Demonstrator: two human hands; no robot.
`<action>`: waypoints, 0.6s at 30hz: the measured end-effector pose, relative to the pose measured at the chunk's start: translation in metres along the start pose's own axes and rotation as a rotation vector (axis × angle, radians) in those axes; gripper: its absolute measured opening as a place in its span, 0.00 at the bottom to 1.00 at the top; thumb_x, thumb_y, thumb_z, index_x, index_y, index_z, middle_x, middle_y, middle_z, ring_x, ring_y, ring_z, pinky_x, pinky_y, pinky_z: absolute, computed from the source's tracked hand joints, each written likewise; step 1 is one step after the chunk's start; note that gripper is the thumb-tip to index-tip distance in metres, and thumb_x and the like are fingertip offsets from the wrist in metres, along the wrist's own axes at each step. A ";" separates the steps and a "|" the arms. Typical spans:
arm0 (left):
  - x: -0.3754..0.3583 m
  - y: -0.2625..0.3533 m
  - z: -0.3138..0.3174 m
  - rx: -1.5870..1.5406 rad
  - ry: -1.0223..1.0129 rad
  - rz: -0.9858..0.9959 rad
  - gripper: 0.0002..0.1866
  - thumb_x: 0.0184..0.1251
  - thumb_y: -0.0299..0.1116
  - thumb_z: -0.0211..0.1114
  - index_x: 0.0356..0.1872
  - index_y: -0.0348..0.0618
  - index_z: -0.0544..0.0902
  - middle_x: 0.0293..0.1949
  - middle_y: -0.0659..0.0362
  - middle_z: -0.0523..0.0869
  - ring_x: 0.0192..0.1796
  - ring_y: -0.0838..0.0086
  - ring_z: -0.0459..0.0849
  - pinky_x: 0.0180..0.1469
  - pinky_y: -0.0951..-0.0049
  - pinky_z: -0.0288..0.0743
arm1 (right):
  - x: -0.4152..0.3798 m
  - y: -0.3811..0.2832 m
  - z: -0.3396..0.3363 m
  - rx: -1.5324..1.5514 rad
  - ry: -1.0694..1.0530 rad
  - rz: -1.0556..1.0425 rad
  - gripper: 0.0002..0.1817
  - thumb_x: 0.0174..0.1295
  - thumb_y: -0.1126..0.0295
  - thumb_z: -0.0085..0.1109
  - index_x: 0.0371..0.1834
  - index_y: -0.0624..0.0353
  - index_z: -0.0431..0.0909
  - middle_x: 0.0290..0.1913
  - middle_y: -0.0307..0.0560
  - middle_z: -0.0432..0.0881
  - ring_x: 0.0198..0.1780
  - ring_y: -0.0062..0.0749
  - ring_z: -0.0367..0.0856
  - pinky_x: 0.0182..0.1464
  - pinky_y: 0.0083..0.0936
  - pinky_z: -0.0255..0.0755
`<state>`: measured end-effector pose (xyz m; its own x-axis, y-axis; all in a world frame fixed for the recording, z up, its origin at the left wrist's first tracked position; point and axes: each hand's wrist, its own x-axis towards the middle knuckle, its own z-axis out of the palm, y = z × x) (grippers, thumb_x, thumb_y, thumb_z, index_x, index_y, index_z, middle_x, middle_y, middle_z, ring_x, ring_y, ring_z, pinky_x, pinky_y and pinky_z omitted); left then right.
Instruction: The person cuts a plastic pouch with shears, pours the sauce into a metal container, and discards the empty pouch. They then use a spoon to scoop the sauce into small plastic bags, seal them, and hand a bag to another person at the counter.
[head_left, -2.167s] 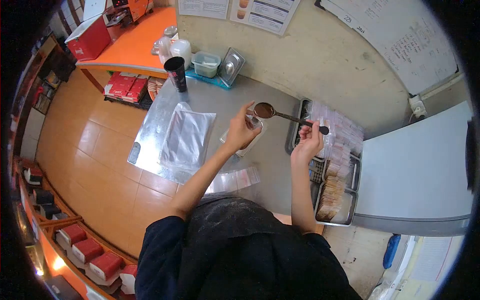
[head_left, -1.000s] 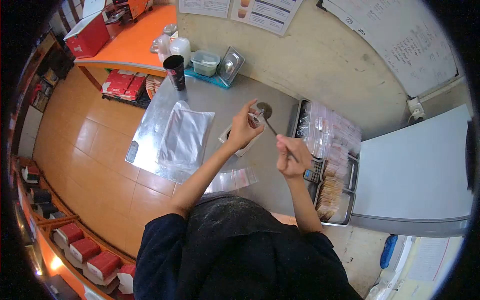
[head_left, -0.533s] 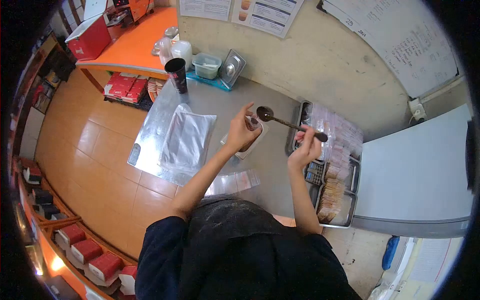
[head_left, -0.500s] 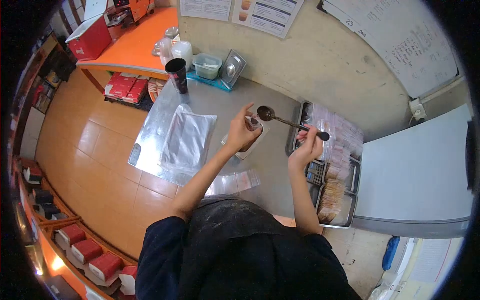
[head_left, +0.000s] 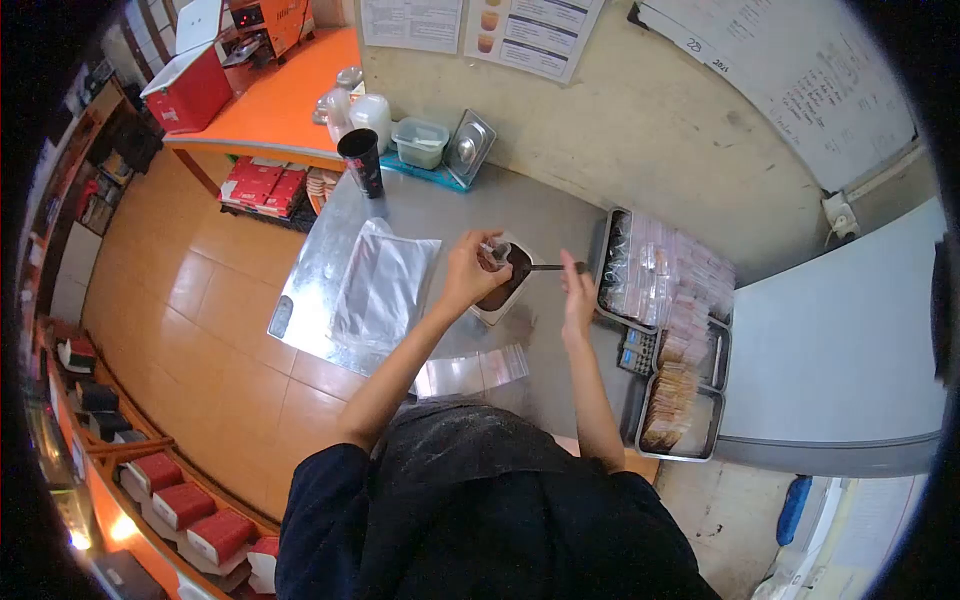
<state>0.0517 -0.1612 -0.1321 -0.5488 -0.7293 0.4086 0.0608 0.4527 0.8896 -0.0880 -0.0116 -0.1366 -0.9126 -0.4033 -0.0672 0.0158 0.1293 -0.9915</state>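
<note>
— What do you see from the head view?

— I see the left hand [head_left: 465, 275] pinching a small clear bag [head_left: 492, 254] over the tub [head_left: 503, 288] of brown powder, near the middle of the steel surface [head_left: 420, 215]. The right hand [head_left: 576, 292] grips a spoon [head_left: 535, 267] by its handle.

— What changed?

— Half a second ago the spoon hung raised at the bag's 2 o'clock; now its bowl has dropped to the tub, at the bag's 4 o'clock. I'd judge another scoop is starting.

— Anything else?

— A foil sheet [head_left: 380, 285] lies at the tub's 9 o'clock, trays [head_left: 655, 270] at 3.
</note>
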 end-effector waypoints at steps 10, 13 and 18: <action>0.004 0.070 -0.018 -0.198 -0.204 -0.307 0.16 0.50 0.33 0.79 0.34 0.36 0.83 0.32 0.58 0.86 0.34 0.81 0.83 0.34 0.78 0.78 | -0.046 -0.059 0.031 -0.161 -0.178 -0.748 0.07 0.55 0.75 0.67 0.36 0.62 0.81 0.34 0.46 0.83 0.38 0.32 0.81 0.44 0.25 0.72; 0.002 0.064 -0.023 -0.428 -0.109 -0.190 0.10 0.55 0.27 0.75 0.32 0.34 0.83 0.29 0.58 0.87 0.30 0.78 0.84 0.32 0.78 0.78 | -0.044 -0.068 0.025 -0.108 -0.150 -0.768 0.05 0.56 0.75 0.67 0.33 0.62 0.81 0.32 0.45 0.84 0.35 0.32 0.81 0.41 0.25 0.72; 0.004 0.076 -0.043 -0.115 -0.135 -0.188 0.03 0.55 0.18 0.67 0.31 0.33 0.82 0.29 0.53 0.86 0.34 0.73 0.87 0.35 0.74 0.78 | -0.042 -0.071 0.020 -0.092 -0.204 -0.767 0.04 0.58 0.74 0.67 0.33 0.61 0.81 0.32 0.45 0.84 0.35 0.32 0.81 0.40 0.26 0.72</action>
<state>0.0903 -0.1517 -0.0542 -0.6654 -0.7164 0.2099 0.0373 0.2489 0.9678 -0.0431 -0.0221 -0.0652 -0.5625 -0.5664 0.6024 -0.6284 -0.1806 -0.7566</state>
